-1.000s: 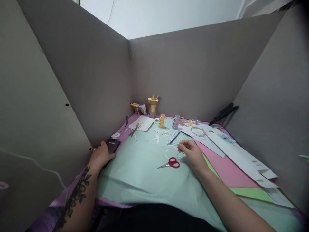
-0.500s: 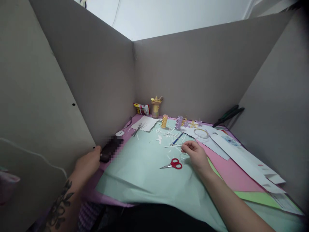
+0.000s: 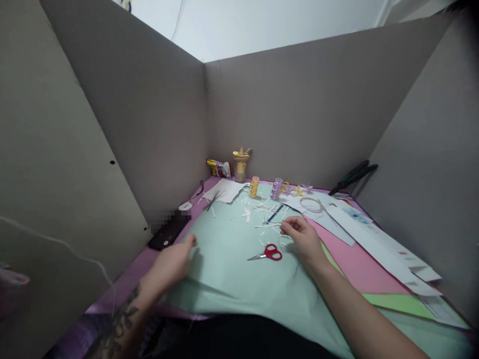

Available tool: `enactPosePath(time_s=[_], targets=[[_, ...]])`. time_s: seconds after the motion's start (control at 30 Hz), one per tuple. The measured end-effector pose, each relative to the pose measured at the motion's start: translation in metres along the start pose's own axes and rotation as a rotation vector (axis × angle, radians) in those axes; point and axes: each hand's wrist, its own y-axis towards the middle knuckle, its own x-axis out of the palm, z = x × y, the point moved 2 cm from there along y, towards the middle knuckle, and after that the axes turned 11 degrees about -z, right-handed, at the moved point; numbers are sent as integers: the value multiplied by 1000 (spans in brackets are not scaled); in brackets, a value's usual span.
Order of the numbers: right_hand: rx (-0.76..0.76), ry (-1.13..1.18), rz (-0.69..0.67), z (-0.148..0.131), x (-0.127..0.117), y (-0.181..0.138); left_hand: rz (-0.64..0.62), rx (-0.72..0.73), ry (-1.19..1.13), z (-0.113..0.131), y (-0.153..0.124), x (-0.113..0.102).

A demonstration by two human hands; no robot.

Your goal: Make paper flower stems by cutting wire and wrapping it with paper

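Observation:
My left hand (image 3: 171, 265) lies on the near left part of a mint green sheet (image 3: 232, 279), fingers stretched forward and holding nothing. A dark phone (image 3: 167, 233) lies just beyond it by the left wall. My right hand (image 3: 306, 240) rests on the sheet further in. Its fingers are curled in a pinch on a thin white paper strip (image 3: 270, 225) that points left. Red-handled scissors (image 3: 266, 254) lie shut between the two hands, closer to the right one. A clear ring (image 3: 285, 244) sits against the right hand.
Grey cardboard walls close in the left, back and right sides. White paper scraps, a blue pen (image 3: 274, 213), a yellow roller (image 3: 254, 186), a purple roller (image 3: 277, 188) and a cup (image 3: 240, 165) stand at the back. Pink paper (image 3: 355, 264) and white sheets lie at the right, with dark pliers (image 3: 354, 177) beyond.
My left hand has let go of the phone and swung right onto the green sheet. The phone stays by the wall. My right hand has barely moved.

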Motion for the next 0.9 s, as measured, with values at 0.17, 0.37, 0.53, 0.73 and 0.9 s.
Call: enactPosePath(time_s=[0.17, 0.37, 0.53, 0.73, 0.9], targets=[[-5, 21, -32, -3, 3, 0, 65, 657, -92, 132, -1, -7], [-9, 71, -48, 3, -3, 8, 416, 750, -177, 211, 68, -20], [-6, 54, -33, 12, -9, 15, 447, 730, -363, 208, 104, 11], [-12, 64, -82, 11, -4, 11, 304, 739, -368, 195, 109, 19], [11, 74, -68, 5, -3, 9, 202, 764, -369, 191, 112, 13]])
